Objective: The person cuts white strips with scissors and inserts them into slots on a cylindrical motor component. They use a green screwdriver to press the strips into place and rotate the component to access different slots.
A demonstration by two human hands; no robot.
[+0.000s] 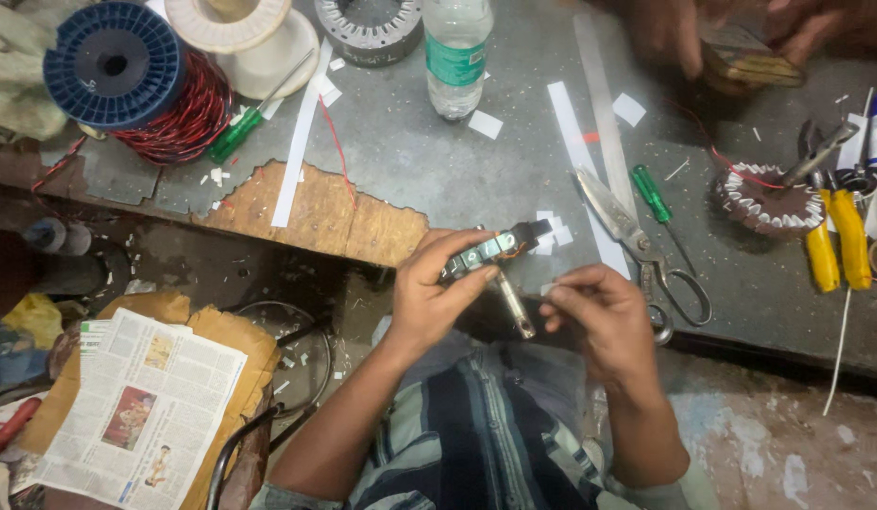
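A small motor-winding repair workshop.
Upper left, a spool of red wire [141,90]; at right, a wound stator [767,200], scissors [637,241], yellow-handled pliers [835,236] and paper strips [578,156] litter the worn grey bench [410,161].

Worktop [429,161], upper frame: matt grey sheet, scuffed, speckled with white paper scraps; front edge broken away to bare rough wood [316,212].

Spool [118,61], upper left: blue ribbed plastic, wound with glossy red enamelled wire.

Bottle [455,52], top centre: clear, shiny plastic.

Scissors [637,241], right of centre: dull steel blades, worn.

Pliers [835,241], far right: yellow rubbery grips.

Small motor part [486,255] in left hand [429,293]: grey metal, with a bright smooth shaft.

Newspaper [141,411], lower left: matt, creased, lying on brown cardboard.
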